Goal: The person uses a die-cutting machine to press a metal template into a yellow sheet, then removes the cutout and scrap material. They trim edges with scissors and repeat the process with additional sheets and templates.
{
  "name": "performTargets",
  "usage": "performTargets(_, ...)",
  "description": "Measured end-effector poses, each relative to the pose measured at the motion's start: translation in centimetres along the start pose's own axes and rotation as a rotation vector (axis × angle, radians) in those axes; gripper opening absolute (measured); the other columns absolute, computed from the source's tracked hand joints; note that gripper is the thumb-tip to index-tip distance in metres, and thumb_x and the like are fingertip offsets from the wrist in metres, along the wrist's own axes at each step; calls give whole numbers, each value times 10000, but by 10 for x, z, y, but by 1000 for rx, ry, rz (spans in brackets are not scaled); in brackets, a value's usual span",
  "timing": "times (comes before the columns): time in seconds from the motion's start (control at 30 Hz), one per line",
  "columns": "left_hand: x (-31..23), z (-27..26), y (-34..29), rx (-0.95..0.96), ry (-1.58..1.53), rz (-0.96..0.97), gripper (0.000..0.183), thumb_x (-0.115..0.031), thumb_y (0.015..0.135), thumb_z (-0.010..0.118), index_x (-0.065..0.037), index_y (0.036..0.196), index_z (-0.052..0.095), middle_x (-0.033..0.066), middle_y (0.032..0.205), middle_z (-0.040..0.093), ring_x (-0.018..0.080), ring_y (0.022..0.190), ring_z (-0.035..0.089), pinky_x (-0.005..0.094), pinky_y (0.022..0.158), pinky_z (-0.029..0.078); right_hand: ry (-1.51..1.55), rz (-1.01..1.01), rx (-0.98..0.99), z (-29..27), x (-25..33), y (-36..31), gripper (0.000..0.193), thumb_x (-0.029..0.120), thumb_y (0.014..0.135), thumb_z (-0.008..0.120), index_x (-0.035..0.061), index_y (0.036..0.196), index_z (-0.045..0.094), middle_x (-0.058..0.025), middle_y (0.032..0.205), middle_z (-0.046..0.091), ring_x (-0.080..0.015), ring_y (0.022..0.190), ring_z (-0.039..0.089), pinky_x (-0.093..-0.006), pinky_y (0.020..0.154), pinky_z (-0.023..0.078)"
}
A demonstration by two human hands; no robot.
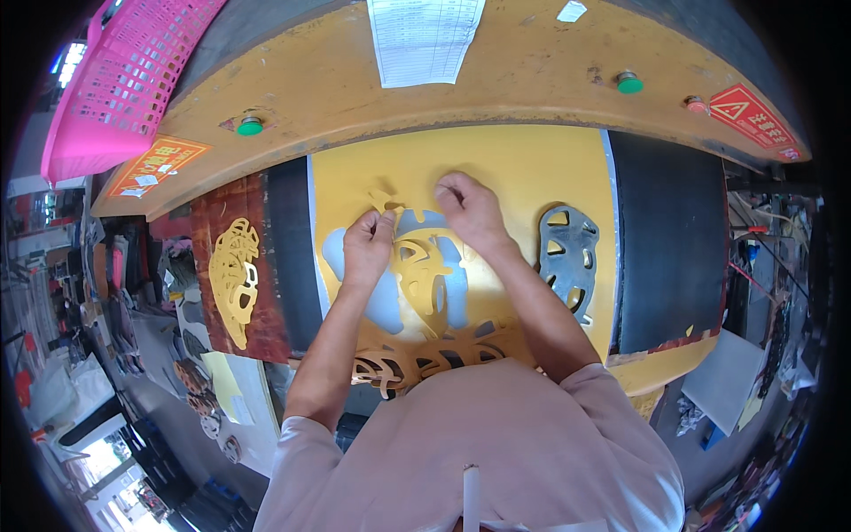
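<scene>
Over the yellow board (514, 146), my left hand (370, 244) is closed in a pinch on a small yellow scrap (386, 200). To its right, my right hand (474, 211) hovers with its fingers curled together; whether anything is in them is hidden. Beneath and between the hands lies a yellow cut-out piece (417, 266) with several openings. Light blue-grey patches (383, 306) show around it. A dark blue-grey, sole-shaped cutting die (567, 253) with several openings rests on the board's right side, apart from my right hand.
More yellow cut-outs (234, 279) are piled on the reddish-brown surface at left. Tan cut-outs (434, 356) lie along the near edge by my body. Beyond the board runs a yellow machine beam (532, 80) with green buttons (629, 83). A pink basket (124, 97) stands far left.
</scene>
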State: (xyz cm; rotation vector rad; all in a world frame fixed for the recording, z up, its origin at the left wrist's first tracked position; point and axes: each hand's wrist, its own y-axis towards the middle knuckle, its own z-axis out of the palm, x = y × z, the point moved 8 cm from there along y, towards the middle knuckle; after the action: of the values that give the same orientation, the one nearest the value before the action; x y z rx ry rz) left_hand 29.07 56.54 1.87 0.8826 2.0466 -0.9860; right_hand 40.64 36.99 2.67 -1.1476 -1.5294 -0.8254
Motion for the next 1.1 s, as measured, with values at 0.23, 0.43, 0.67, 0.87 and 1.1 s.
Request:
performTargets(0.23,-45,12,12,119,560,276,377,-359,1000,660,-16,844,673,117,775,716,248,764,708,421,710,558,-409,-346,27,17,8,-19,146,179,882,712,134,1004,779,-62,960,730,-291,911,723,-432,787,593)
performTargets(0.43,-66,48,28,398,1133,328,505,-483,998,580,-25,1030,790,223,988,776,392,981,752,489,916,576,-387,-409,-98,12,12,-22,112,177,879,711,146,958,784,-56,924,721,-295,853,726,-429,743,595)
performTargets(0.67,-38,5,39,480,630,392,560,-441,1089,521,36,911,755,240,870,743,396,866,725,485,840,550,-610,-408,-228,17,20,-20,203,289,945,725,180,1106,784,-67,929,715,-293,833,735,-436,729,598)
performTargets(0.87,2,-20,15,220,40,365,433,-328,1091,590,42,913,728,190,801,726,343,736,716,411,703,556,-642,-361,-215,16,23,-13,285,353,978,721,214,1221,767,-53,883,688,-273,765,722,-412,671,590)
performTargets(1.1,-4,-30,-40,-19,-5,680,218,-158,1051,627,33,981,708,163,858,667,365,792,653,413,739,543,-641,-349,-213,16,15,-11,265,296,988,714,218,1237,765,-46,849,675,-273,724,697,-404,645,580)
